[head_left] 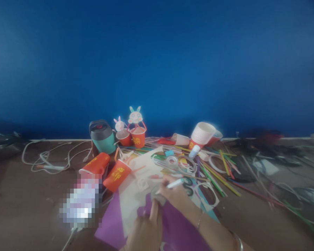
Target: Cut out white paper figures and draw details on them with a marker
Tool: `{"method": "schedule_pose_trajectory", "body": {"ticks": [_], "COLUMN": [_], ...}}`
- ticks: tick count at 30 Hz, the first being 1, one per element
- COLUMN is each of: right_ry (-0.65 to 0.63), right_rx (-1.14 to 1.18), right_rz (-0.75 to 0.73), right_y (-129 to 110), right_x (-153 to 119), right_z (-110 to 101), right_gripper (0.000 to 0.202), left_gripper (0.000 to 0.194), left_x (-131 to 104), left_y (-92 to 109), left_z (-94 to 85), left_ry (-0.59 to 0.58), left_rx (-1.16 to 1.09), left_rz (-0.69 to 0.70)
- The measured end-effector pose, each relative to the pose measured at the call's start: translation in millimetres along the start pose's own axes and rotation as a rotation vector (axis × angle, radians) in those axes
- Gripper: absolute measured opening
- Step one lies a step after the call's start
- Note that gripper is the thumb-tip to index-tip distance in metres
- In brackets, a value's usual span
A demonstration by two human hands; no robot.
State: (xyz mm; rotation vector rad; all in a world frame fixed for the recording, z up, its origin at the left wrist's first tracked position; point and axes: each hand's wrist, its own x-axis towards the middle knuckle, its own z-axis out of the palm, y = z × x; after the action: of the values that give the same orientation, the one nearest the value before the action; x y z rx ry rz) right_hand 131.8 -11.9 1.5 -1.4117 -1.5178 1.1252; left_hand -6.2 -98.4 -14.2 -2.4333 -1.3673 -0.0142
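My right hand (pixel 178 195) is closed around a white marker (pixel 174 183), its tip slanting down to the left. The tip is at or just above a small round pale paper piece (pixel 159 194); blur hides whether it touches. My left hand (pixel 146 226) reaches in from below, its index finger stretched out to the lower edge of the round piece and the other fingers partly bent. Beneath both hands lie a purple paper sheet (pixel 181 225) and a white paper sheet (pixel 129 209). Scissors with dark handles (pixel 188 186) rest just beyond my right hand.
Two orange paper cups (pixel 117 175) (pixel 96 164) lie tipped at the left, near a teal container (pixel 102 136). Rabbit figures (pixel 135 116) stand in cups behind. A white cup stack (pixel 202 134), tape rolls (pixel 172 160) and coloured sticks (pixel 219 177) spread rightward. Cables (pixel 45 157) trail left.
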Motion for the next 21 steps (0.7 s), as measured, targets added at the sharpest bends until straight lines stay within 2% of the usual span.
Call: {"method": "schedule_pose_trajectory", "body": {"ticks": [5, 11, 16, 21], "right_ry": [0.124, 0.054, 0.005, 0.009], "right_rx": [0.141, 0.054, 0.013, -0.043], "right_rz": [0.098, 0.008, -0.006, -0.054], "right_y": [-11, -10, -1, -1], "right_x": [2, -3, -3, -1], "right_z": [-4, -6, -3, -2], "right_gripper": [0.030, 0.016, 0.021, 0.015], "left_gripper": [0.044, 0.037, 0.036, 0.041], "left_x": [-1, -6, -8, -7], "left_y": [0, 1, 1, 3], "left_z": [-2.0, -3.7, -4.6, -1.8], "left_ry": [-0.014, -0.015, -0.011, 0.008], "left_rx": [-0.008, 0.021, 0.051, 0.063], "left_rz": [-0.008, -0.030, -0.037, -0.036]}}
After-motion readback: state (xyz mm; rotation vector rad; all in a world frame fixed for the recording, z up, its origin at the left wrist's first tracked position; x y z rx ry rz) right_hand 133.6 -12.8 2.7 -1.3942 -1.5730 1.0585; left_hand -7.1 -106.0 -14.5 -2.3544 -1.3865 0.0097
